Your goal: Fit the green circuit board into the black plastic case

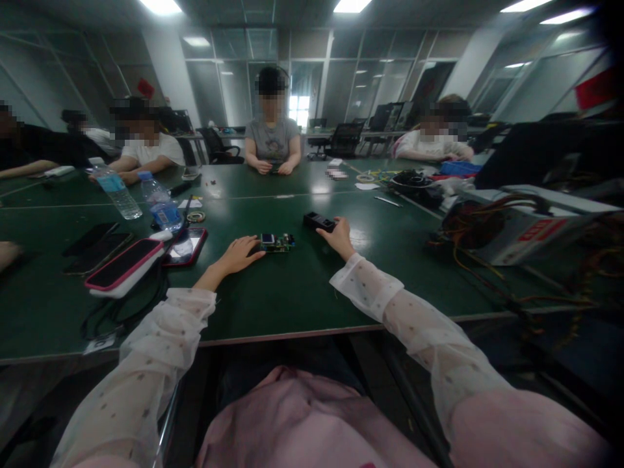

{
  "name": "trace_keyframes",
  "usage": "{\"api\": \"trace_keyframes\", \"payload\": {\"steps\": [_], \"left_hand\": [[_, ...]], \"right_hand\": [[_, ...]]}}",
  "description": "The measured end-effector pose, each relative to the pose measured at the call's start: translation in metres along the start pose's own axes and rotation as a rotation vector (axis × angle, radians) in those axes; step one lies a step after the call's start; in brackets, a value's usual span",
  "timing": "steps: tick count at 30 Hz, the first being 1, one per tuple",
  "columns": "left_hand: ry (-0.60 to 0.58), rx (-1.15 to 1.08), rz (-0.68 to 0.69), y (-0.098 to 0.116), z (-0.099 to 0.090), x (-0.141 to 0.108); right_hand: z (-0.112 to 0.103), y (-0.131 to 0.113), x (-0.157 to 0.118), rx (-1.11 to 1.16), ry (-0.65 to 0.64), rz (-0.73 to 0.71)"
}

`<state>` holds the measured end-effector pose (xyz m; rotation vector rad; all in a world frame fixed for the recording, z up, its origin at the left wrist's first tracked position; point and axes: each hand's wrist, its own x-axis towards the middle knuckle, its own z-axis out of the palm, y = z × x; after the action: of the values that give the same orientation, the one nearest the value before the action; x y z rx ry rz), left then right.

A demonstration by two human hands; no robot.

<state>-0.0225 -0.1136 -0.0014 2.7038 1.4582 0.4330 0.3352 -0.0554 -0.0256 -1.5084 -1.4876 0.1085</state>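
Note:
My left hand (pixel 237 254) lies low over the table, thumb and fingers closed at the left end of a small circuit board (pixel 283 244) with a little square screen. The board rests on the green tabletop. To its right, my right hand (pixel 340 238) grips the near right end of a black rectangular plastic housing (pixel 318 221) that has openings in its upper face. A gap of bare table separates housing and board. The fingertips behind the housing are partly hidden.
Phones (pixel 124 264), cables and two water bottles (pixel 160 205) are at left. On the right stands a metal power supply unit (pixel 521 234) with loose wires. A pen-like tool (pixel 389 202) and a tape roll (pixel 195 216) lie farther back. Several people sit around the table.

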Motion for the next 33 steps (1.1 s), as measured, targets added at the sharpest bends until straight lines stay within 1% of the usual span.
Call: {"api": "trace_keyframes", "payload": {"steps": [13, 20, 22, 24, 26, 28, 31, 33], "left_hand": [[-0.005, -0.006, 0.002, -0.002, 0.002, 0.001], [-0.001, -0.010, 0.007, 0.000, 0.000, -0.001], [-0.009, -0.011, 0.004, -0.001, 0.000, -0.001], [-0.002, -0.009, -0.002, -0.001, 0.001, 0.000], [0.005, -0.005, -0.006, -0.001, 0.002, 0.000], [0.004, -0.002, -0.006, -0.001, 0.002, 0.000], [-0.002, -0.001, -0.004, 0.000, 0.001, 0.000], [-0.007, -0.003, -0.010, 0.000, 0.001, -0.001]], "right_hand": [[0.003, 0.006, 0.001, 0.025, -0.017, -0.001], [0.001, 0.003, 0.002, 0.047, -0.023, 0.071], [0.001, -0.004, 0.002, 0.115, -0.040, 0.065], [0.001, -0.016, 0.000, 0.245, -0.086, 0.031], [0.001, -0.032, -0.004, 0.409, -0.164, -0.030], [0.000, -0.050, -0.011, 0.526, -0.273, -0.083], [0.000, -0.074, -0.023, 0.591, -0.409, -0.157], [-0.001, -0.083, -0.029, 0.600, -0.472, -0.188]]}}
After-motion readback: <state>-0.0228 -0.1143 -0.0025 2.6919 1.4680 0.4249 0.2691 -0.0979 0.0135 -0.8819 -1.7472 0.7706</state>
